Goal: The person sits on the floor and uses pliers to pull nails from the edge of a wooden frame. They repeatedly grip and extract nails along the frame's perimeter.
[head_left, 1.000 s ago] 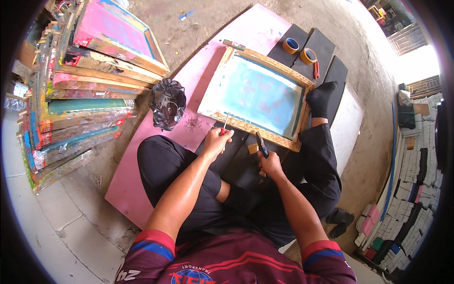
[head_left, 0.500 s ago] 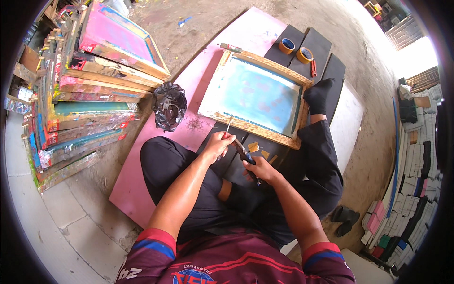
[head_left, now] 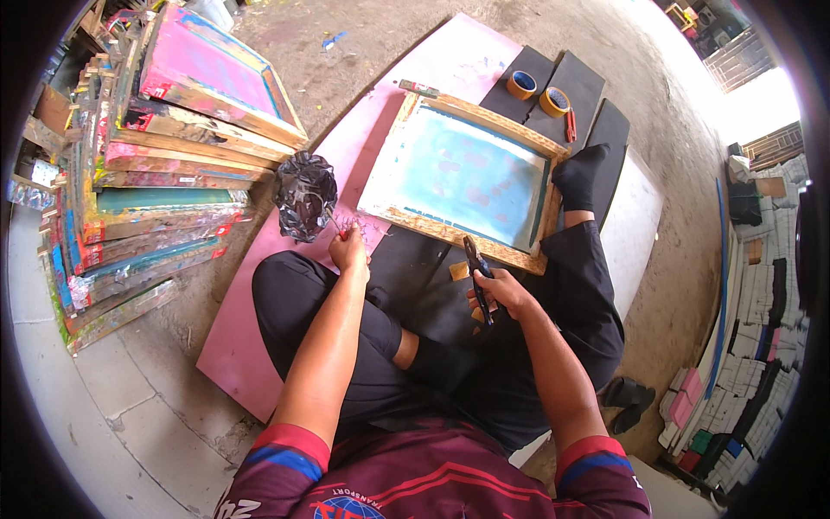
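The left hand (head_left: 348, 251) has swung away from the wooden frame (head_left: 462, 177) toward the black bag (head_left: 304, 195) at ten o'clock — fingers pinched on something small, seemingly to discard — while the right hand (head_left: 497, 290) keeps gripping the pliers (head_left: 476, 270) by the frame's near edge.

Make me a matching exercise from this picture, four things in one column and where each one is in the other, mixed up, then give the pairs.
Things:
1. black pliers
2. wooden screen frame
3. crumpled black bag
4. two tape rolls

Places:
A. on the dark mats beyond the frame
B. in the right hand
C. just beyond the left hand
D. flat on the ground in front of the crossed legs

Pairs: 1-B, 2-D, 3-C, 4-A
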A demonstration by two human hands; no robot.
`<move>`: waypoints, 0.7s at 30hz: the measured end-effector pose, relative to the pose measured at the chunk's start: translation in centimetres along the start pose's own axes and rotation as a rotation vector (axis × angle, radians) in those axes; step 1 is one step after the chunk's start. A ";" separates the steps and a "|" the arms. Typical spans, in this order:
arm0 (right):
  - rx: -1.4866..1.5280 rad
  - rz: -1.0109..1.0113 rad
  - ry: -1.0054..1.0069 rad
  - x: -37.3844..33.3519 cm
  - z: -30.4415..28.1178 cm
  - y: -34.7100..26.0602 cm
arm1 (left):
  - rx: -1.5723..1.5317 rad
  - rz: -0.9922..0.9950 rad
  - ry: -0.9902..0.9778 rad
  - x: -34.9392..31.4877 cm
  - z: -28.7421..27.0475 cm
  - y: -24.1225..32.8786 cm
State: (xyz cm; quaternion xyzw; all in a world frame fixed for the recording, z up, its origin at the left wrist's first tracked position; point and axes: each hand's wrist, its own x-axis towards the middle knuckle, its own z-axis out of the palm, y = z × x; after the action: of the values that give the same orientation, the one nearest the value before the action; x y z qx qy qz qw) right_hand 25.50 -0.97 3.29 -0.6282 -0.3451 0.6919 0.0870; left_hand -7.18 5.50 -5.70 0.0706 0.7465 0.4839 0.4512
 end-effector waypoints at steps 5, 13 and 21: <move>0.029 -0.029 -0.007 1.1 -0.2 0.6 | 0.014 -0.002 0.030 0.2 0.1 -0.1; 0.131 0.093 -0.010 1.0 -1.0 -0.8 | 0.083 -0.010 0.125 1.0 0.2 -0.3; -0.187 0.021 0.237 2.4 0.3 0.2 | 0.021 -0.008 0.000 -1.1 0.2 0.7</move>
State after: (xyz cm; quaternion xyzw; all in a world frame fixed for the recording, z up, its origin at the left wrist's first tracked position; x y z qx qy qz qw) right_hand 24.84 0.11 1.15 -0.7144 -0.3888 0.5786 0.0609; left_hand -6.67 5.38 -4.46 0.0722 0.7519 0.4742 0.4522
